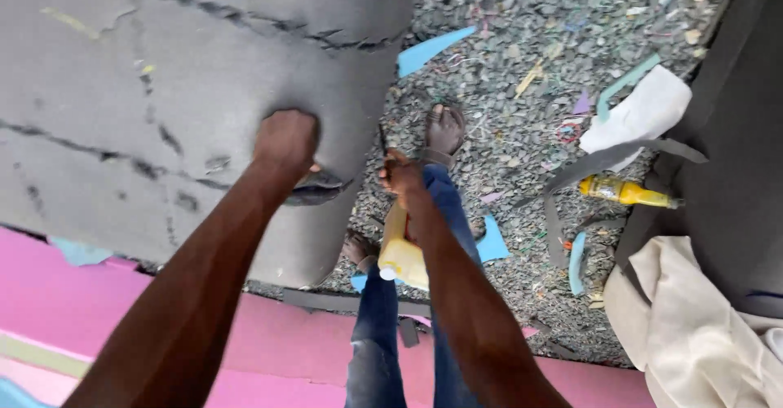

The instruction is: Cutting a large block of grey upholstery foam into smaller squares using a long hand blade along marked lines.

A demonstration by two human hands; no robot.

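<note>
Forearms fill the lower middle of the frame, nearest the lens, both reaching up from the bottom edge. At the far left lies pink foam sheeting (pixel 122 310) along the lower left, with a pale blue scrap peeking out beneath the grey sheet's bottom edge. Above it, filling the upper left, hangs a large grey foam sheet (pixel 163 74), its face scored with dark jagged lines that look like earlier cuts or cracks. The left hand (pixel 285 141) is closed into a fist on the sheet's lower right part, fingers bunching the foam so that it puckers below the knuckles. Just right of it, the right hand (pixel 401 173) is curled shut around a thin dark blade (pixel 382 141), apparently a knife, its tip at the sheet's right edge. Judging from this, the cut along that edge looks barely begun; most of the sheet is whole below the fist. A yellow plastic bottle (pixel 400 249) sits under the right forearm, half hidden by it; whether it is held against the leg is unclear. Jeans and two sandalled feet (pixel 444 131) stand on grey gravel (pixel 522 90) strewn with coloured offcuts. Further right lie a white cloth, grey strips, another yellow bottle (pixel 624 191) and, at lower right, cream fabric (pixel 693 326), cut off by the frame. The blade's length is hard to make out.
</note>
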